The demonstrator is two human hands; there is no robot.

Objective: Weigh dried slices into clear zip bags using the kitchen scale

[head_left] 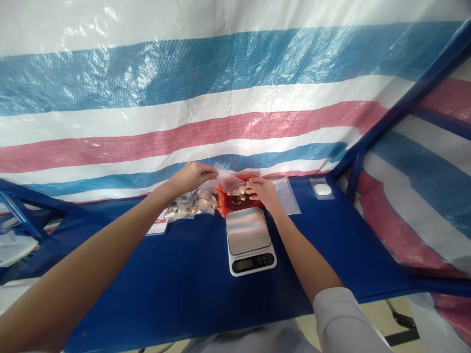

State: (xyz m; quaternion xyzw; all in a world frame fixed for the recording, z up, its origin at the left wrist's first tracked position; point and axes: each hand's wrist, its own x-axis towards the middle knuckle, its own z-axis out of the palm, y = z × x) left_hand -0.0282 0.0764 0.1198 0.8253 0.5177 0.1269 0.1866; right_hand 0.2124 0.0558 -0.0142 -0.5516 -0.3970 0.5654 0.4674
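One filmy clear bag is pinched by the left hand; the right hand's grip I cannot tell.

The tarp across the top is striped white, blue and red; table below, deep blue; scale, lower centre, white, black-panelled; central bag, red.

Soft diffuse light, white glare on the tarpaulin (patchy, strongest left), small details hazy, edges visibly stretched.
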